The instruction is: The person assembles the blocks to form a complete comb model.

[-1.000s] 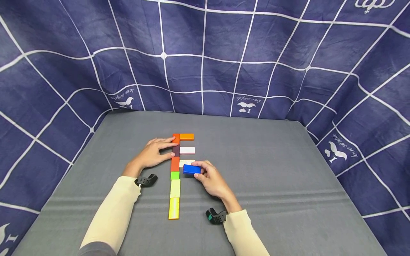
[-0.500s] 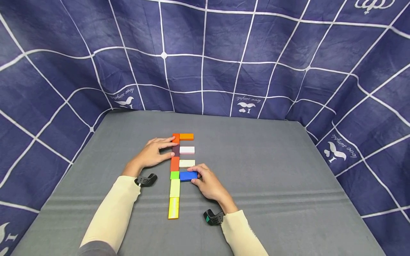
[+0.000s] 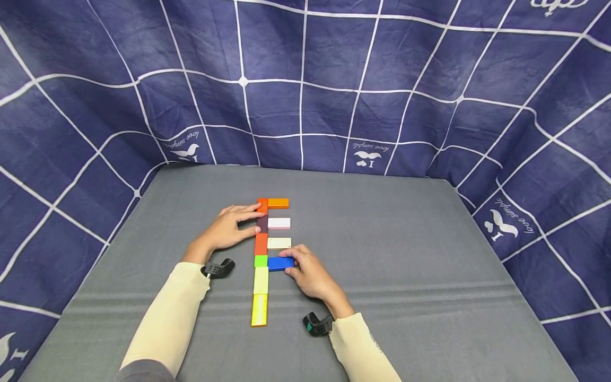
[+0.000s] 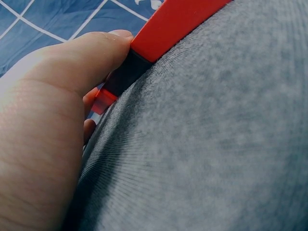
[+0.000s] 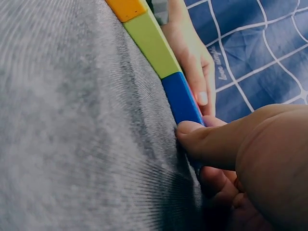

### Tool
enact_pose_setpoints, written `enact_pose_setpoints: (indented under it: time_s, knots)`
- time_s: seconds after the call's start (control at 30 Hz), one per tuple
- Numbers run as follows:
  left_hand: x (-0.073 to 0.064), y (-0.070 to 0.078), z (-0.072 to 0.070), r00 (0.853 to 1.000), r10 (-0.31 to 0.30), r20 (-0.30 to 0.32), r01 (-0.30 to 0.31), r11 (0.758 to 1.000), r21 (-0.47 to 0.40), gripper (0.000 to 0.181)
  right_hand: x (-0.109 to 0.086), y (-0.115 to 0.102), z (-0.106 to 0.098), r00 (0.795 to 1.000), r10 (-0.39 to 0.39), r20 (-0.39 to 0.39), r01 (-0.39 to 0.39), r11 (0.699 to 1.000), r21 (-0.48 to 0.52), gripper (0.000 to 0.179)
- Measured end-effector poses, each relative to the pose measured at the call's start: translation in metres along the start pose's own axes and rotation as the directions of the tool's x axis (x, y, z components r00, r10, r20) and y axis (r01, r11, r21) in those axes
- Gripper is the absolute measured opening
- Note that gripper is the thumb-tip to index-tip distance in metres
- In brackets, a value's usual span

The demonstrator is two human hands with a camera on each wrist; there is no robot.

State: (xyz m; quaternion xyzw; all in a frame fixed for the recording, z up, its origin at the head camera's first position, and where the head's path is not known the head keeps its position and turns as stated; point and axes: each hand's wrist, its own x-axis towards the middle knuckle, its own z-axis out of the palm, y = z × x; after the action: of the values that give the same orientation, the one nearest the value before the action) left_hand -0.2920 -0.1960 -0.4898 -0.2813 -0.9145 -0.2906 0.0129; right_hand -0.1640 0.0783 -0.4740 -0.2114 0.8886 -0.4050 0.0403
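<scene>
My right hand [image 3: 311,273] pinches the right end of a flat blue block [image 3: 279,263] between thumb and fingers. The block lies on the table with its left end at a small green block [image 3: 261,260]. In the right wrist view the thumb presses along the side of the blue block [image 5: 182,96]. My left hand [image 3: 232,228] rests at the upper part of a column of blocks, its fingers stretched over an orange-red block [image 3: 263,210] and a dark block [image 3: 262,225]. The left thumb touches the dark block's near edge, right at the red block [image 4: 168,29] in the left wrist view.
Below the green block the column runs on with a pale yellow-green block [image 3: 261,280] and a yellow block [image 3: 259,310]. An orange block [image 3: 278,203], a white block [image 3: 279,223] and a cream block [image 3: 279,243] stick out rightward. The grey table [image 3: 406,254] is bordered by a blue curtain [image 3: 334,63].
My right hand has brought the blue block down and slightly left, from over the cream block to beside the green block. It still holds it. The left hand stays in place.
</scene>
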Motion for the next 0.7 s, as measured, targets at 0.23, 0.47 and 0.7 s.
enact_pose_setpoints:
  time_s: [0.23,0.47,0.7]
  knots:
    - [0.000,-0.001,-0.001,1.000,0.003,-0.007,-0.003,1.000,0.009,0.052,0.000,0.001,-0.002,1.000,0.009,-0.013,-0.008,0.999,0.049,0.038]
    - [-0.003,-0.001,0.000,1.000,0.016,-0.016,-0.016,1.000,0.003,0.051,0.000,0.001,-0.005,0.994,0.032,-0.106,-0.016,0.988,0.151,0.036]
    - [-0.005,0.001,0.000,0.999,0.013,-0.043,-0.016,0.999,-0.052,0.053,0.003,0.003,-0.019,0.955,0.082,-0.286,-0.019,0.976,0.217,0.039]
